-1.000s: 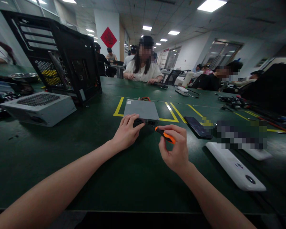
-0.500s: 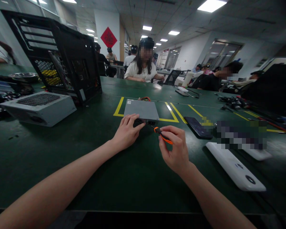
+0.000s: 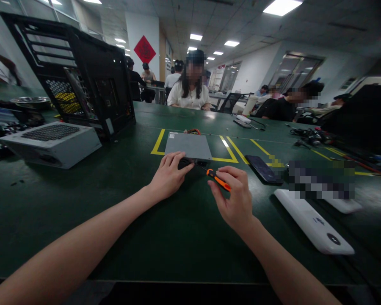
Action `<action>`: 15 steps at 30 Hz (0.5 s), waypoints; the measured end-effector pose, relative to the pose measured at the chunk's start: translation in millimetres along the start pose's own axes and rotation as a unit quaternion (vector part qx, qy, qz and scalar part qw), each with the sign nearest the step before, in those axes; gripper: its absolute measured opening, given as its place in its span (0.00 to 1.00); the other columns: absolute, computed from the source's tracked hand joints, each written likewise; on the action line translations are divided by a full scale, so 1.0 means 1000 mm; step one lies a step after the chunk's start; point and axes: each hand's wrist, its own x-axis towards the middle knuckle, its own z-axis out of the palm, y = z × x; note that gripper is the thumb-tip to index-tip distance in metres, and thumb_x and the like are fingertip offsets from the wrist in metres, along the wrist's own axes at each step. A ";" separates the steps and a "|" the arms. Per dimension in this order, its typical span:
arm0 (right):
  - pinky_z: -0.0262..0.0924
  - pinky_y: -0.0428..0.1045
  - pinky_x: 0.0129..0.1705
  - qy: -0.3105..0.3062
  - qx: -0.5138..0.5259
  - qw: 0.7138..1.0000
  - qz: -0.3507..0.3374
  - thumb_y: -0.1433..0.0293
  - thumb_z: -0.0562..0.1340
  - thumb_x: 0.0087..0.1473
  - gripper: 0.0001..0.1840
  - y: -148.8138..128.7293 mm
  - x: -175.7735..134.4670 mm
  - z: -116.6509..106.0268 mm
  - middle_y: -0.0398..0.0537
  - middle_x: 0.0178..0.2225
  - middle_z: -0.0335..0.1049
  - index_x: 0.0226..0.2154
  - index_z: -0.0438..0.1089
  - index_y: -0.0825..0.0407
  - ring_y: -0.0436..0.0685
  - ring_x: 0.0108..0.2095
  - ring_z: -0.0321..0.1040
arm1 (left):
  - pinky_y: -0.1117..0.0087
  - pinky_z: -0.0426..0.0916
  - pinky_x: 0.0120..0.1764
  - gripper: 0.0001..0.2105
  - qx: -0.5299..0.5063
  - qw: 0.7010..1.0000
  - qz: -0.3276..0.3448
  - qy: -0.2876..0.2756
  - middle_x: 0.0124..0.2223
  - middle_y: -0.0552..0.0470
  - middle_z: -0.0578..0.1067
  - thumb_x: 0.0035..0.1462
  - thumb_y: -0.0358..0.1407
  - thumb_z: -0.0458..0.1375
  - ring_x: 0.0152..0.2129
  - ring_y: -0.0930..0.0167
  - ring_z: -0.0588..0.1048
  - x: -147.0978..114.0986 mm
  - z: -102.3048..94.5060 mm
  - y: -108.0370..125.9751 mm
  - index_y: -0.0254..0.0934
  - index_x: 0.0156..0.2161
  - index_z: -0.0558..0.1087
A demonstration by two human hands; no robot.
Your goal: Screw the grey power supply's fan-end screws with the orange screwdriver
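Observation:
A grey computer power supply [image 3: 190, 145] lies on the green table, with colored wires behind its far edge. My left hand [image 3: 169, 176] holds its near left corner, fingers on top and thumb along the near side. In my right hand [image 3: 233, 195] is an orange and black screwdriver [image 3: 218, 179], held by its handle between fingertips and thumb. The shaft slants up and left to the near side of the power supply, close to my left thumb. Exactly where the tip sits is too small to make out.
At left stand a black computer case [image 3: 82, 80] and a second power supply [image 3: 53, 142]. To the right lie a dark phone [image 3: 263, 169] and a white oblong device [image 3: 311, 220]. Yellow tape [image 3: 230, 150] marks the table. A person in white [image 3: 190, 95] sits opposite.
The screwdriver handle has turned in my right fingers and shows more orange. My right fingers have shifted slightly on it. My left hand stays put. The person opposite has drawn an arm in.

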 end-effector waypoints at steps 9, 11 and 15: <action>0.64 0.59 0.44 0.001 0.000 1.000 0.012 0.78 0.60 0.50 0.23 0.000 0.001 0.000 0.54 0.45 0.59 0.49 0.56 0.51 0.59 0.46 0.61 | 0.52 0.59 0.50 0.20 0.008 1.000 0.002 -0.007 0.55 0.39 0.59 0.55 0.28 0.52 0.53 0.56 0.57 0.000 0.000 0.001 0.42 0.53 0.67; 0.64 0.59 0.45 0.001 0.001 1.000 0.012 0.80 0.58 0.50 0.24 0.000 0.000 0.000 0.53 0.44 0.61 0.49 0.55 0.50 0.59 0.46 0.61 | 0.52 0.59 0.50 0.20 0.006 1.000 0.004 -0.008 0.55 0.39 0.59 0.55 0.29 0.53 0.53 0.55 0.57 0.000 -0.001 0.001 0.42 0.53 0.67; 0.64 0.60 0.45 0.000 0.018 1.000 -0.002 0.80 0.59 0.49 0.26 0.000 0.000 0.000 0.54 0.44 0.61 0.50 0.54 0.50 0.59 0.46 0.62 | 0.52 0.60 0.49 0.20 0.000 1.000 0.002 -0.007 0.55 0.39 0.59 0.54 0.28 0.53 0.53 0.55 0.57 0.001 -0.002 0.001 0.42 0.53 0.67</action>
